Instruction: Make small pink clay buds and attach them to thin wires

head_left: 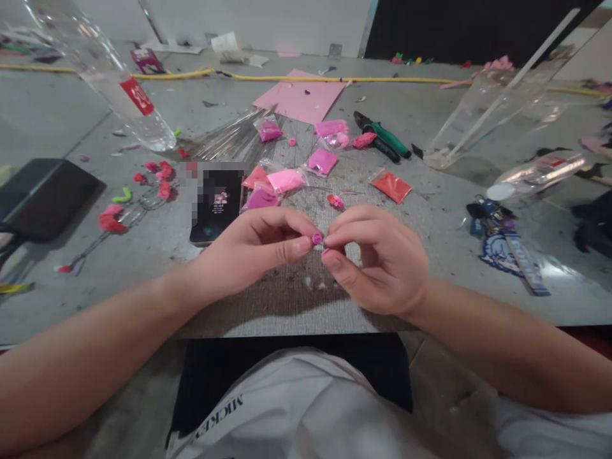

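My left hand [261,245] and my right hand [377,261] meet just above the grey table [296,306] near its front edge. Both pinch a small purple-pink bead-like piece [317,239] between thumbs and fingertips. A second tiny pink bit shows at my right thumb tip. Just beyond my fingers lies a small pink flower-like piece [335,201]. Several small plastic bags of pink, magenta and red material [287,180] lie behind the hands, next to a black phone [217,204].
Green-handled pliers [385,139] and a pink paper sheet [301,97] lie further back. A clear bottle [102,67] stands tilted at the left and clear plastic containers [482,111] at the right. Red flower pieces on wire [148,185], a black case [41,194] and keys [502,236] lie around.
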The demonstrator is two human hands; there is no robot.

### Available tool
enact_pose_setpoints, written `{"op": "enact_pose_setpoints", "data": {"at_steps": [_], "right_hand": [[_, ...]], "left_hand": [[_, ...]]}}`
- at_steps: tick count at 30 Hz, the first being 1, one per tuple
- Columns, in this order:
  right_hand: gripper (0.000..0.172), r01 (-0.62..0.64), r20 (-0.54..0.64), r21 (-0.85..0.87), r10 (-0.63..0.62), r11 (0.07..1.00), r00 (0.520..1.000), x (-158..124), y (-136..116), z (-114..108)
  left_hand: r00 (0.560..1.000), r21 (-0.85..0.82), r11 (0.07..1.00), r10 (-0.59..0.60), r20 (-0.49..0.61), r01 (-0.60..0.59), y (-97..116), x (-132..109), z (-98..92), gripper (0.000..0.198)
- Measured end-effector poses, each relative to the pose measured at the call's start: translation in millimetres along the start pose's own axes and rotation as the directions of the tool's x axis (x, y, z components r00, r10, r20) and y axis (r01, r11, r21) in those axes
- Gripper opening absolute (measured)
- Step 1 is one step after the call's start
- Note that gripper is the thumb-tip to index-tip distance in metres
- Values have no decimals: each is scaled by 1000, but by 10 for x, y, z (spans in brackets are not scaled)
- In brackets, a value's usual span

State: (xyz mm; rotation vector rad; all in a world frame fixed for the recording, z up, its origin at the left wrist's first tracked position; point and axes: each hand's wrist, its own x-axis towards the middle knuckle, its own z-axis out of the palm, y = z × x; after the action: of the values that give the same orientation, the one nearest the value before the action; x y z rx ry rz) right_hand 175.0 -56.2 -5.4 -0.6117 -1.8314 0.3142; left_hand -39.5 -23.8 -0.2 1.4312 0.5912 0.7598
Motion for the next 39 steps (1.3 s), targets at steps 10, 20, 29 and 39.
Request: {"op": "enact_pose_setpoints", "data": {"at_steps": [10, 20, 29, 39], "right_hand": [[16, 147, -38, -2, -146, 989, 988, 6, 79, 15], [17, 199, 10, -41, -199, 979, 980, 10, 112, -39], [14, 122, 6, -18, -122, 992, 993, -13, 89, -21], [12, 114, 13, 32, -114, 993, 993, 8, 101, -9]], "left_hand": [[1000, -165, 986, -23, -14, 21, -28, -3, 0, 15], [1000, -220, 976, 1, 15, 2, 7, -12, 16, 9], [988, -67, 986, 153, -18, -153, 18, 13, 33, 9], [957, 105, 951, 291, -1, -289, 73, 5, 11, 8]]}}
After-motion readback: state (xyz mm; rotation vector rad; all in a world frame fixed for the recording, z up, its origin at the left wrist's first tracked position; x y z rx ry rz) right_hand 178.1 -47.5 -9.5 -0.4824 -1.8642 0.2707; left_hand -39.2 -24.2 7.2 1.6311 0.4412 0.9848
